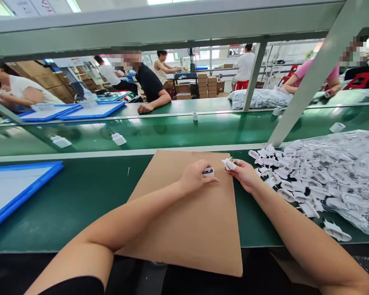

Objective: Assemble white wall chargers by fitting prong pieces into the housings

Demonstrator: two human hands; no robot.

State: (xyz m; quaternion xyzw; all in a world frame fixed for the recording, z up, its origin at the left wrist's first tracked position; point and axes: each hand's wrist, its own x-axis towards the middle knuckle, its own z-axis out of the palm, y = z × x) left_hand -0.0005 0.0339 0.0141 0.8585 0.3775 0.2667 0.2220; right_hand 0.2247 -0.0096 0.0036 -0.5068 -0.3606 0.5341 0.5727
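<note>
My left hand (197, 176) is closed around a white charger housing (208, 172), whose open end with dark insides faces right. It is held above a brown cardboard sheet (184, 221). Just to the right, my right hand (245, 174) pinches a white plug cover with pins (228, 164) near the sheet's right edge. A short gap separates the two parts. Beside my right hand lies a loose heap of similar white plug covers (290, 174), some spilling from a clear plastic bag (353, 164).
A blue-edged white tray (24, 188) lies at the left. Beyond the bench, a green conveyor belt (160, 135) carries several white chargers (119, 139). A slanted metal post (307, 73) rises at the right. Several people sit at benches across the belt.
</note>
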